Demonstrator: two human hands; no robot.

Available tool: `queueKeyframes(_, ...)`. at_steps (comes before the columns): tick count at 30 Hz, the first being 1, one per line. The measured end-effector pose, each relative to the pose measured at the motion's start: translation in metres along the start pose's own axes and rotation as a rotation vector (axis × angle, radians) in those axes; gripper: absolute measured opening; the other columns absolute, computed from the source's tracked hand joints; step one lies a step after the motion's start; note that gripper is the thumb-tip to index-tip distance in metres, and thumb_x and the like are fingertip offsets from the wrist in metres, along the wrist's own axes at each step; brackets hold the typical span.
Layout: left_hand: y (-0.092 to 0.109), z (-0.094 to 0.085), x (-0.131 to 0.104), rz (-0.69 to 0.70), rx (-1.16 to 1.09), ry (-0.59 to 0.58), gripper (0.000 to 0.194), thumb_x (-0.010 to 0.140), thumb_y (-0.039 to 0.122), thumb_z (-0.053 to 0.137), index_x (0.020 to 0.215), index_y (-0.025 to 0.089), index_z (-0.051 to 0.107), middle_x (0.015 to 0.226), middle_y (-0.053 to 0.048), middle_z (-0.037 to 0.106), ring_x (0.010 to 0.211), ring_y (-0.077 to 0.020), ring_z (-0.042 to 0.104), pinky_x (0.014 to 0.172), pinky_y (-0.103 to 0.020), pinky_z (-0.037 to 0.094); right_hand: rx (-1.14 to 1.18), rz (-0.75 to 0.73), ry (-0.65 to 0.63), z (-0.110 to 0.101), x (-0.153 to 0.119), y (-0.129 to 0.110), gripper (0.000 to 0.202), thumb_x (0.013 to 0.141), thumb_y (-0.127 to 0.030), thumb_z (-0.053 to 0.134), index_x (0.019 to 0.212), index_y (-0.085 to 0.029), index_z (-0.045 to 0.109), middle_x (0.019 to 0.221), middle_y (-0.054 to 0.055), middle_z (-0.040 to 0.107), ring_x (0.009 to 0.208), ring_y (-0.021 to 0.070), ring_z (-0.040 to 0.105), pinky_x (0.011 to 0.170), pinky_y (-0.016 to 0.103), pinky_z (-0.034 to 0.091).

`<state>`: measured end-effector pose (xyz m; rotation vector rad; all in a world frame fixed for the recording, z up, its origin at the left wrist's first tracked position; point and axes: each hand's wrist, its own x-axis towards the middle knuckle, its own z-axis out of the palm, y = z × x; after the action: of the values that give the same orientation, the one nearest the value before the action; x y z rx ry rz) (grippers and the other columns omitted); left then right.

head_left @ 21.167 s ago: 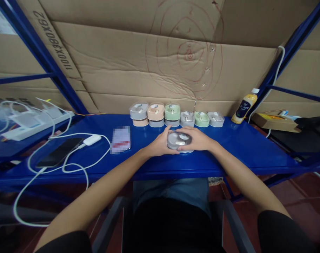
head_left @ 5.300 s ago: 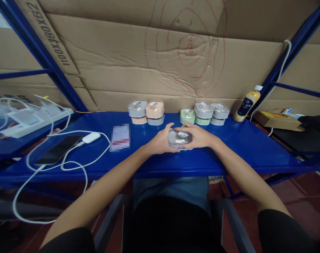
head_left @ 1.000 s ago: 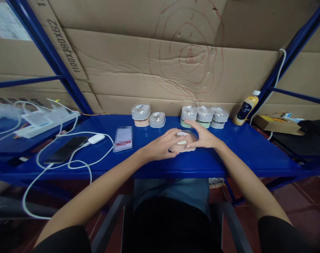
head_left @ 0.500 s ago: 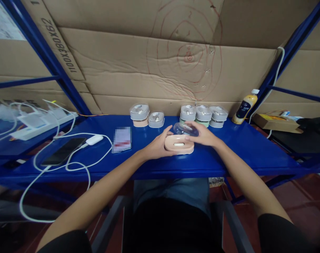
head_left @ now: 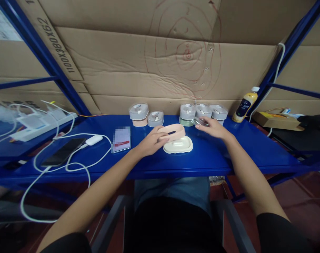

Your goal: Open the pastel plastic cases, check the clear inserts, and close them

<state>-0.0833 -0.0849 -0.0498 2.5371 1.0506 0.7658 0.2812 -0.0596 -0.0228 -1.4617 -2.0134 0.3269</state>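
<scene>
Pink shell (head_left: 179, 130) off cream base (head_left: 179, 144)

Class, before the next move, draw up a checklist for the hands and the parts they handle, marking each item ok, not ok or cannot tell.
1. Left hand has hold of the peach shell: ok.
2. Cream base lies flat on the blue table: ok.
3. Peach shell seated on the cream base: not ok, it is held off its seat, towards the rear.
4. Clear lid fitted on the peach shell: not ok, it is in the right hand.
5. Clear lid free of the boxes at the back: cannot tell, they overlap in this view.
6. Black phone apart from both hands: ok.
</scene>
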Motion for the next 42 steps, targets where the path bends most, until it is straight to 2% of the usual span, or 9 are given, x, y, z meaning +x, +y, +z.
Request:
queueKeyframes(4, -0.018, -0.004, -0.008, -0.160, 0.092, 0.031, 0.054, 0.106, 0.058, 0.046, 0.122, 0.016, 0.075, 0.145, -0.016, 0.055, 0.144, -0.0374, 0.051, 0.127, -0.055, 0.038, -0.074, 0.029, -0.180, -0.007, -0.001, 0.003, 0.073, 0.080, -0.071, 0.082, 0.133, -0.021, 0.071, 0.113, 0.012, 0.080, 0.099, 0.0345, 0.075, 0.089, 0.049, 0.061)
queueKeyframes(8, -0.026, -0.006, -0.017, -0.211, 0.114, 0.056, 0.052, 0.104, 0.058, 0.046, 0.125, 0.017, 0.072, 0.142, -0.015, 0.056, 0.144, -0.0366, 0.050, 0.127, -0.055, 0.038, -0.086, -0.013, -0.319, -0.008, -0.001, 0.004, 0.070, 0.075, -0.061, 0.089, 0.129, -0.022, 0.071, 0.117, 0.010, 0.080, 0.102, 0.0336, 0.076, 0.091, 0.047, 0.061)
queueKeyframes(13, -0.004, -0.007, -0.017, -0.146, 0.047, 0.100, 0.051, 0.108, 0.055, 0.044, 0.129, 0.017, 0.069, 0.148, -0.015, 0.054, 0.147, -0.0332, 0.051, 0.130, -0.050, 0.035, -0.114, 0.052, -0.223, -0.005, -0.001, 0.002, 0.077, 0.075, -0.067, 0.087, 0.133, -0.020, 0.071, 0.120, 0.014, 0.079, 0.107, 0.0369, 0.075, 0.095, 0.051, 0.060)
queueKeyframes(18, 0.029, 0.007, -0.012, 0.045, -0.021, -0.049, 0.049, 0.109, 0.052, 0.049, 0.144, 0.021, 0.061, 0.164, -0.015, 0.045, 0.162, -0.0319, 0.034, 0.134, -0.047, 0.031, -0.046, 0.047, -0.037, -0.003, -0.001, 0.000, 0.087, 0.078, -0.070, 0.083, 0.145, -0.018, 0.065, 0.130, 0.018, 0.076, 0.114, 0.0382, 0.074, 0.102, 0.055, 0.059)
queueKeyframes(22, 0.035, 0.020, -0.007, 0.027, -0.059, -0.074, 0.058, 0.104, 0.053, 0.059, 0.150, 0.018, 0.054, 0.163, -0.019, 0.048, 0.158, -0.0344, 0.043, 0.132, -0.050, 0.034, 0.006, -0.020, 0.009, 0.000, -0.004, -0.006, 0.086, 0.078, -0.069, 0.084, 0.144, -0.018, 0.066, 0.128, 0.018, 0.076, 0.113, 0.0382, 0.074, 0.102, 0.057, 0.059)
queueKeyframes(28, 0.032, 0.023, -0.001, -0.094, -0.172, -0.003, 0.102, 0.082, 0.051, 0.083, 0.164, 0.016, 0.034, 0.163, -0.021, 0.050, 0.153, -0.0395, 0.049, 0.127, -0.054, 0.041, 0.134, -0.275, -0.066, 0.012, -0.010, -0.029, 0.081, 0.078, -0.063, 0.085, 0.146, -0.023, 0.067, 0.145, 0.014, 0.072, 0.126, 0.0370, 0.070, 0.107, 0.056, 0.057)
queueKeyframes(32, 0.036, 0.025, 0.000, -0.065, -0.186, -0.003, 0.112, 0.075, 0.039, 0.085, 0.168, 0.015, 0.026, 0.161, -0.022, 0.052, 0.151, -0.0399, 0.052, 0.124, -0.052, 0.045, 0.165, -0.422, -0.149, 0.017, -0.015, -0.049, 0.078, 0.078, -0.060, 0.087, 0.145, -0.024, 0.069, 0.142, 0.012, 0.073, 0.130, 0.0351, 0.070, 0.112, 0.053, 0.055)
queueKeyframes(37, 0.038, 0.032, 0.000, -0.066, -0.186, -0.015, 0.134, 0.073, 0.031, 0.084, 0.174, 0.017, -0.002, 0.164, -0.025, 0.049, 0.151, -0.0429, 0.052, 0.122, -0.056, 0.047, 0.105, -0.477, -0.168, 0.023, -0.017, -0.056, 0.082, 0.076, -0.063, 0.090, 0.147, -0.026, 0.069, 0.137, 0.013, 0.074, 0.124, 0.0360, 0.071, 0.109, 0.055, 0.055)
queueKeyframes(42, 0.035, 0.037, -0.001, -0.073, -0.190, -0.023, 0.135, 0.073, 0.032, 0.085, 0.175, 0.016, -0.003, 0.173, -0.028, 0.035, 0.160, -0.0440, 0.039, 0.126, -0.059, 0.042, 0.072, -0.483, -0.194, 0.034, -0.018, -0.055, 0.088, 0.074, -0.067, 0.090, 0.149, -0.026, 0.067, 0.135, 0.014, 0.072, 0.121, 0.0356, 0.071, 0.108, 0.055, 0.056)
